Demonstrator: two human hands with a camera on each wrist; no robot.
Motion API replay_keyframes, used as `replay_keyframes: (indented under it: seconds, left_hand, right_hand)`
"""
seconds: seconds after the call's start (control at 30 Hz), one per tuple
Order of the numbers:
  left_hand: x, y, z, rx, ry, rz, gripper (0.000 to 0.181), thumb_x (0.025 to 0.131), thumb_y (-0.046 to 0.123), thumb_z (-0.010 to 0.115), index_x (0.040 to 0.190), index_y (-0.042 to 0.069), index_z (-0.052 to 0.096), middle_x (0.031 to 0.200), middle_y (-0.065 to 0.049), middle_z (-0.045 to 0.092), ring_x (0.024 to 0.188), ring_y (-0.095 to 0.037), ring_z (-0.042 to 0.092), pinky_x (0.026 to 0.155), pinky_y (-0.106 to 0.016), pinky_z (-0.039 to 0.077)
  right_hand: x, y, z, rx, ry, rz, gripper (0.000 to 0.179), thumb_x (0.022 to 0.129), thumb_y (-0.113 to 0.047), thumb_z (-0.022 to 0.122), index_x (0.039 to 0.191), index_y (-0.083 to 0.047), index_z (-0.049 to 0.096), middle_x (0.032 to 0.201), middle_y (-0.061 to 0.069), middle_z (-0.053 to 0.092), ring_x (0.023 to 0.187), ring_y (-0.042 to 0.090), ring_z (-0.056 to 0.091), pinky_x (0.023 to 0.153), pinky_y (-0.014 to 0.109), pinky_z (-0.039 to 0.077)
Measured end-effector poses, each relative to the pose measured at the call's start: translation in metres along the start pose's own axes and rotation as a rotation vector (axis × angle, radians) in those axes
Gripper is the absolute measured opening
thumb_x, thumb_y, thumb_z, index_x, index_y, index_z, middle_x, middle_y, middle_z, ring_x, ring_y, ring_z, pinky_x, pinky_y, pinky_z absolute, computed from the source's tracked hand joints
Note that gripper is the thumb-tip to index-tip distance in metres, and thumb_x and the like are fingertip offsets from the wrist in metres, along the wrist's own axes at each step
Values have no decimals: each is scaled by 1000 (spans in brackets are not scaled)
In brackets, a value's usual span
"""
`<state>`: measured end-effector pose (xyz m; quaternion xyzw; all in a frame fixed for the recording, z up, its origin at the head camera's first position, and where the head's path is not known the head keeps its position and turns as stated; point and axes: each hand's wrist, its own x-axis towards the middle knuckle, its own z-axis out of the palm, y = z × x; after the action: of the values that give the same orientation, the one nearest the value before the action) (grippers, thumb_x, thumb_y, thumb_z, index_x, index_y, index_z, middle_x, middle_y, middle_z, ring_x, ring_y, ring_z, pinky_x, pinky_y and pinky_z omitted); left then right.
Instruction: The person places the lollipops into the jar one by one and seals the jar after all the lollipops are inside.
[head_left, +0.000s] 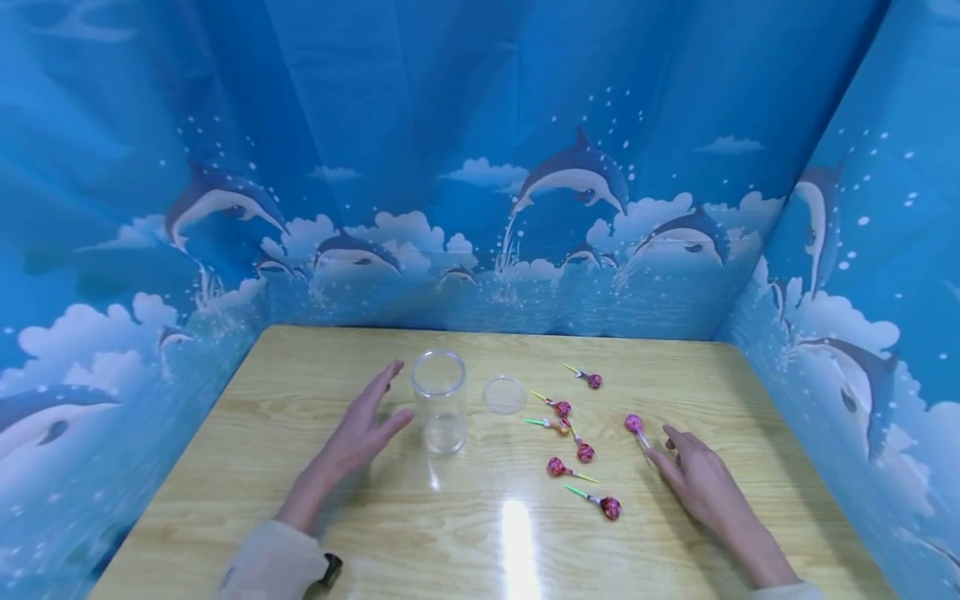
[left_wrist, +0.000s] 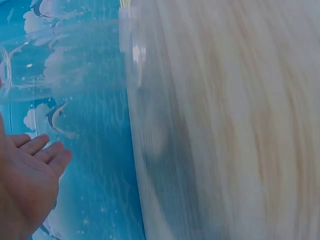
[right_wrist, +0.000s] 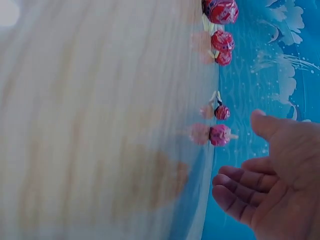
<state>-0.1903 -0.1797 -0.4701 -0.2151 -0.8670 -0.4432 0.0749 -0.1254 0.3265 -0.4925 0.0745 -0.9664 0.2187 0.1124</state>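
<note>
A clear, open-topped cylindrical jar [head_left: 440,417] stands upright on the table, also visible in the left wrist view as a see-through cylinder [left_wrist: 75,62]. Just left of it is my left hand [head_left: 363,429], fingers extended and thumb spread, holding nothing. My right hand [head_left: 701,479] is low over the right side of the table, its thumb close to the stick of a pink-wrapped lollipop [head_left: 633,423]. In the right wrist view its palm [right_wrist: 290,200] shows bare, with fingers loosely bent and apart from that pink lollipop [right_wrist: 220,135].
Right of the jar lies a clear round lid [head_left: 504,394]. Several red-wrapped lollipops are scattered between lid and right hand, among them one at the back [head_left: 595,381] and one at the front [head_left: 611,507]. Blue dolphin-print curtains [head_left: 480,292] border the wooden table [head_left: 420,542].
</note>
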Motion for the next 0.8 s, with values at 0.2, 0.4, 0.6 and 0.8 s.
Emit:
replay_keyframes:
  seconds: [0.2, 0.4, 0.6, 0.8]
  left_hand:
    - [8, 7, 12, -162, 22, -8, 88, 95, 13, 75, 163, 1, 20, 164, -21, 31, 146, -42, 39, 119, -56, 34]
    - [14, 16, 22, -210, 39, -91, 98, 89, 17, 82, 165, 11, 20, 165, -18, 31, 144, -41, 41, 118, -55, 35]
    - [19, 23, 29, -293, 74, -103, 100, 87, 8, 83, 165, 9, 20, 159, -19, 42, 144, -42, 41, 120, -53, 32]
    - [22, 26, 36, -340, 109, -80, 98, 85, 8, 84, 163, 5, 25, 152, -22, 49, 141, -41, 46, 119, -51, 34]
  right_hand:
    - [5, -4, 5, 62, 34, 31, 51, 95, -19, 76, 124, 19, 60, 91, 17, 70, 76, 29, 70, 74, 53, 61]
    - [8, -9, 9, 102, 2, 95, 51, 92, -20, 80, 120, 19, 62, 84, 12, 72, 74, 27, 70, 70, 48, 62]
    - [8, -11, 12, 129, -6, 144, 45, 90, -17, 81, 116, 16, 66, 84, 15, 73, 68, 20, 66, 63, 38, 60]
    - [8, -13, 15, 211, 2, 213, 32, 90, -6, 79, 114, 13, 68, 81, 14, 74, 59, 15, 63, 51, 23, 51]
